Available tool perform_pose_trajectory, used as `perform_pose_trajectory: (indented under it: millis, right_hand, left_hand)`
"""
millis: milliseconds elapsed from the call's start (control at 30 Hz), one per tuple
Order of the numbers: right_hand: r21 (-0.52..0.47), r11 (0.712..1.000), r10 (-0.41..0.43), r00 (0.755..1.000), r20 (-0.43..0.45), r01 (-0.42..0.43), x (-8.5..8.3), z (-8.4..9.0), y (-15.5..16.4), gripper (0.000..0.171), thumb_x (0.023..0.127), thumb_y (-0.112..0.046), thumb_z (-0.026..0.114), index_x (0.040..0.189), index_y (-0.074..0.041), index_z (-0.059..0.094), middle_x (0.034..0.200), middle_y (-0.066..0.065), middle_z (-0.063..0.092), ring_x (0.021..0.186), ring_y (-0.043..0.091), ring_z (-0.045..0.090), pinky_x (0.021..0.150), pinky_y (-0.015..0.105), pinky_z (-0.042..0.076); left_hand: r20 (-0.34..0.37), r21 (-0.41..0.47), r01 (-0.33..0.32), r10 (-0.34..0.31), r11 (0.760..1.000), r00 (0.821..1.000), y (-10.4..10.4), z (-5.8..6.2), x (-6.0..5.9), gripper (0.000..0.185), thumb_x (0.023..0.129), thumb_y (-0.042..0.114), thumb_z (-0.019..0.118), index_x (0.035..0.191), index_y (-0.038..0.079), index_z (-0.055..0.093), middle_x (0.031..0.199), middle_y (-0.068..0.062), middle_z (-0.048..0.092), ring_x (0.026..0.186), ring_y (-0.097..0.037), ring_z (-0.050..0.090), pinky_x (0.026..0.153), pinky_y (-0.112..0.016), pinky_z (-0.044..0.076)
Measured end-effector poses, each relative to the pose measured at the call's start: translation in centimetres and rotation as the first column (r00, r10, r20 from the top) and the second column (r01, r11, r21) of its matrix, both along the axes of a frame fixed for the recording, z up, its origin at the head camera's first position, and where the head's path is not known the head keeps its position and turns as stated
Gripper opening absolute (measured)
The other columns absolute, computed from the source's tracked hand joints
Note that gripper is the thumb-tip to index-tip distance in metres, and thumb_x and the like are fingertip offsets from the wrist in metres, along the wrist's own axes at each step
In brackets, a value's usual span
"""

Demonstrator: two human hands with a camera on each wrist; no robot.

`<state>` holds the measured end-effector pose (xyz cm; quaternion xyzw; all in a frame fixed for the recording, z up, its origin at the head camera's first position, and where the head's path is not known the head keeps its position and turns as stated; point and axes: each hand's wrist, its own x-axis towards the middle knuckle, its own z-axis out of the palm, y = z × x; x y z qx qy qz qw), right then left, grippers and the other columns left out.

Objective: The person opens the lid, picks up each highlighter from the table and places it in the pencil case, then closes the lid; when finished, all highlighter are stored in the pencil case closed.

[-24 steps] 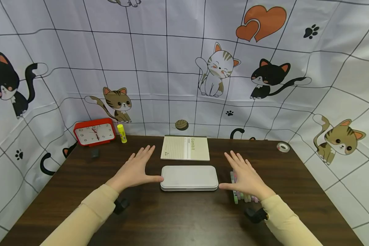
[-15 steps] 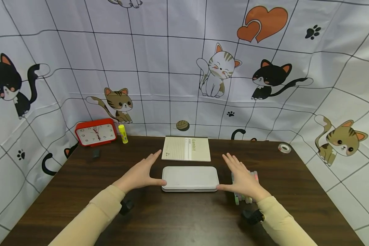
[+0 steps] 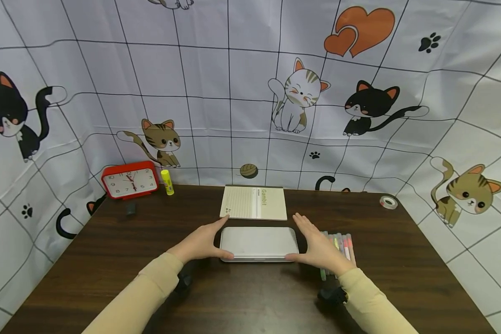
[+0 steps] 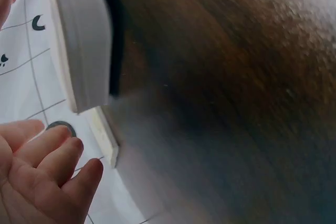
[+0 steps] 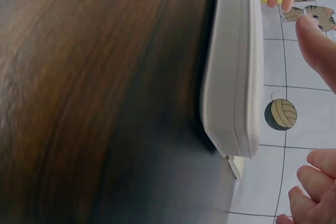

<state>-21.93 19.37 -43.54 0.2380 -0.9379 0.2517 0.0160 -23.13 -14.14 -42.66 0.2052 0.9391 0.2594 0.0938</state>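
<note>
Both of my hands have come inward since the earlier head frames: left hand (image 3: 201,243) and right hand (image 3: 319,250) now flank the white case (image 3: 259,242), thumbs overlapping its near corners. As I judge it, I am lined up on the case from both ends, though no hold is made. My fingers are straight and loosely spread, thumbs wide of them, gripping nothing; thumb contact I can't tell from here. More of the markers (image 3: 347,248) now show behind my right hand, and the notebook (image 3: 253,202) lies just past my fingertips.

Through the left wrist view, my fingers are relaxed, apart from the case's end, with the notebook's edge beyond.

From the right wrist, my thumb stands off the lid (image 5: 255,77), backdrop (image 5: 302,135) showing between, my other fingers well clear. A seam runs along the case's side, lid down, so whatever it contains is hidden from me.
</note>
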Motion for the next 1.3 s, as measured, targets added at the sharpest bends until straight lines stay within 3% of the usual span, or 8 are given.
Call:
perform_pose_trajectory:
  millis: [300,633,1033,1300]
  right_hand:
    - [-0.007,0.999,0.04,0.999,0.008,-0.04,0.1,-0.6,-1.6,0.101,0.071,-0.048,0.08,0.148,-0.003,0.03,0.154,0.014,0.028,0.141,0.034,0.026,0.105,0.055,0.034]
    - [0.004,0.988,0.153,0.987,-0.048,-0.153,0.1,-1.0,-3.5,0.091,0.072,-0.036,0.082,0.143,0.001,0.038,0.149,0.017,0.036,0.138,0.036,0.032,0.106,0.052,0.033]
    - [0.007,0.984,0.177,0.984,-0.004,-0.177,0.2,-1.0,-5.5,0.082,0.075,-0.033,0.081,0.141,-0.002,0.044,0.148,0.016,0.039,0.138,0.032,0.033,0.108,0.05,0.032]
    - [0.062,0.983,0.176,0.984,-0.035,-0.173,0.2,-1.1,-6.3,0.077,0.075,-0.032,0.081,0.136,0.0,0.049,0.143,0.015,0.046,0.134,0.033,0.04,0.106,0.047,0.035]
  left_hand:
    - [0.044,-0.006,0.05,-0.049,0.999,0.998,0.0,-1.1,-0.4,0.111,0.064,0.047,0.085,0.148,0.0,0.029,0.149,-0.016,0.036,0.135,-0.031,0.039,0.108,-0.045,0.034]
    - [0.065,0.022,0.041,-0.042,0.999,0.997,0.0,-1.8,-0.5,0.11,0.064,0.044,0.086,0.148,0.002,0.029,0.148,-0.018,0.038,0.133,-0.033,0.04,0.106,-0.046,0.036]
    - [0.082,0.018,0.036,-0.038,0.999,0.996,-0.1,-1.9,-0.7,0.111,0.064,0.044,0.086,0.149,0.003,0.027,0.147,-0.018,0.038,0.133,-0.033,0.041,0.106,-0.047,0.036]
    - [0.079,0.021,0.043,-0.044,0.999,0.996,0.1,-2.2,-0.9,0.108,0.064,0.042,0.087,0.148,0.003,0.03,0.144,-0.019,0.042,0.131,-0.033,0.044,0.104,-0.047,0.038]
